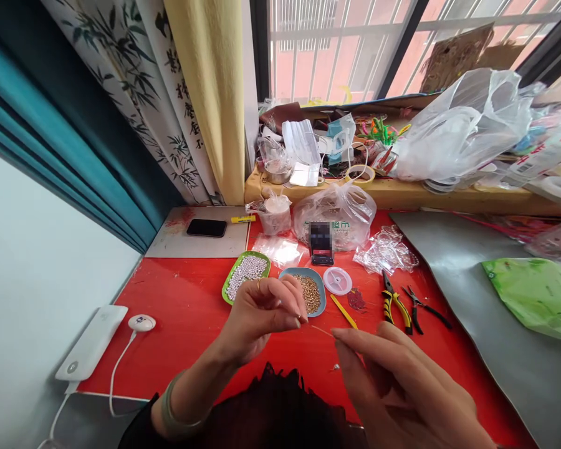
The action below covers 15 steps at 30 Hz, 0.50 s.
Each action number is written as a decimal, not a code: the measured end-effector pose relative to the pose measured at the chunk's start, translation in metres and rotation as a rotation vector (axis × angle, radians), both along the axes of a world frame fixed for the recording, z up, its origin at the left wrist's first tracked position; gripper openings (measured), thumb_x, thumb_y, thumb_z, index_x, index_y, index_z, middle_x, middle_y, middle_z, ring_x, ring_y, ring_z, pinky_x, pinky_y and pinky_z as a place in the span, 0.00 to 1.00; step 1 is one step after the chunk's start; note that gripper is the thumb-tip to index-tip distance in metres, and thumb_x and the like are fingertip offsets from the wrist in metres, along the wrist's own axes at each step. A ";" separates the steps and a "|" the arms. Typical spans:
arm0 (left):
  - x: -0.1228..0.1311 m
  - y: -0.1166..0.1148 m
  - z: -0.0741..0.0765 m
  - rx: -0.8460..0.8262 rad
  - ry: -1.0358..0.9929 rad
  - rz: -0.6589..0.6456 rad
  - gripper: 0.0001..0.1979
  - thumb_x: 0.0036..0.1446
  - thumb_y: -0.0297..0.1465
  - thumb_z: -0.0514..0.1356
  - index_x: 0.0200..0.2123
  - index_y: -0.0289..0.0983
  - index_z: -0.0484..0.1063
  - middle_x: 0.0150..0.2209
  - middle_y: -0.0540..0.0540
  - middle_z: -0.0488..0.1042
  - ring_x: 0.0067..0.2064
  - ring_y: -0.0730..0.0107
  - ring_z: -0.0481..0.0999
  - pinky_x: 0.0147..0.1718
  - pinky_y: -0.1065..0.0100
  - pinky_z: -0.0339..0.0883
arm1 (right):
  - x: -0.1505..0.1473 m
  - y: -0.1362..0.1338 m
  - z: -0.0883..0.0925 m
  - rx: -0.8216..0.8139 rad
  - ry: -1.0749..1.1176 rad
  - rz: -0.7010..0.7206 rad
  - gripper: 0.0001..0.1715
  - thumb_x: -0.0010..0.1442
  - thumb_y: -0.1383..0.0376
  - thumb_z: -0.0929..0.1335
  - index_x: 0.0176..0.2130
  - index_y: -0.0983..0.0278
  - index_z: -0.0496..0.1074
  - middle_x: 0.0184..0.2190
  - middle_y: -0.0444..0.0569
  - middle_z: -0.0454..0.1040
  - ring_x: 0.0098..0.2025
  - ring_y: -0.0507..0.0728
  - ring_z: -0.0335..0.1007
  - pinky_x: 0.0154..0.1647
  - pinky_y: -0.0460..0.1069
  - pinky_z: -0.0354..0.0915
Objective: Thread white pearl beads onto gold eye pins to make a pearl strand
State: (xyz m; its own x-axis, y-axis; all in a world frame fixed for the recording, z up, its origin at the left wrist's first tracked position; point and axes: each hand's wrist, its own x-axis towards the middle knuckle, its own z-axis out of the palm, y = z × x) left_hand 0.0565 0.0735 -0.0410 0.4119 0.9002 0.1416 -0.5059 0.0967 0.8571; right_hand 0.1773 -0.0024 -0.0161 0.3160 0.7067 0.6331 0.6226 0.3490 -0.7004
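My left hand [266,312] is closed in a pinch over the trays, with a tiny gold-brown bead [300,318] at its fingertips. A thin, light thread [321,330] runs from there to my right hand [402,374], whose thumb and forefinger grip its other end. Whether the thread passes through the bead is too small to tell. Behind my left hand sit a green tray [225,292] of pearly lilac beads [249,272] and a blue-grey tray [323,298] of gold beads [311,293], partly covered by the fingers.
A yellow tool [343,311], a round clear case [337,280] and a red thread bundle [356,300] lie beyond my hands. Yellow-black pliers [395,305] and smaller pliers [423,310] rest at right. A propped phone [321,242] stands before a plastic bag [355,212].
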 end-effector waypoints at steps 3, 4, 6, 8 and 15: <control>-0.005 -0.008 0.006 0.021 -0.065 -0.015 0.07 0.40 0.32 0.71 0.20 0.41 0.75 0.18 0.51 0.71 0.28 0.71 0.67 0.27 0.69 0.64 | -0.007 -0.002 0.001 0.089 -0.084 0.010 0.11 0.52 0.73 0.66 0.32 0.57 0.71 0.16 0.39 0.63 0.16 0.49 0.52 0.16 0.46 0.54; -0.006 -0.010 0.008 0.027 -0.089 -0.023 0.06 0.41 0.31 0.71 0.21 0.42 0.76 0.19 0.51 0.71 0.29 0.71 0.67 0.26 0.70 0.64 | -0.009 -0.003 0.001 0.109 -0.091 0.015 0.11 0.52 0.74 0.66 0.32 0.57 0.70 0.16 0.39 0.63 0.16 0.49 0.52 0.16 0.46 0.54; -0.009 -0.013 0.010 0.043 -0.119 -0.031 0.05 0.42 0.30 0.71 0.22 0.43 0.77 0.19 0.51 0.72 0.29 0.71 0.67 0.25 0.72 0.64 | -0.012 -0.005 0.002 0.129 -0.094 0.024 0.11 0.51 0.74 0.66 0.31 0.58 0.70 0.15 0.39 0.61 0.15 0.49 0.51 0.16 0.46 0.54; -0.011 -0.016 0.012 0.057 -0.111 -0.020 0.05 0.42 0.30 0.71 0.22 0.44 0.78 0.19 0.51 0.71 0.29 0.71 0.66 0.23 0.72 0.64 | -0.015 -0.007 0.003 0.138 -0.096 0.023 0.11 0.51 0.75 0.66 0.31 0.58 0.70 0.15 0.39 0.61 0.15 0.49 0.51 0.16 0.46 0.55; -0.016 -0.022 0.016 0.082 -0.129 -0.038 0.07 0.41 0.28 0.71 0.25 0.43 0.77 0.19 0.51 0.70 0.28 0.71 0.67 0.22 0.74 0.65 | -0.019 -0.012 0.007 0.172 -0.145 -0.001 0.11 0.51 0.74 0.66 0.31 0.57 0.69 0.15 0.40 0.62 0.15 0.50 0.52 0.15 0.47 0.55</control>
State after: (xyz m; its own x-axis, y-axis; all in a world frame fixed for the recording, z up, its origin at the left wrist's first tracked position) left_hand 0.0402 0.0513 -0.0255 0.4190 0.8675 0.2680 -0.6093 0.0499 0.7913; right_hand 0.1584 -0.0148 -0.0094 0.2137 0.5836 0.7834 0.7131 0.4549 -0.5335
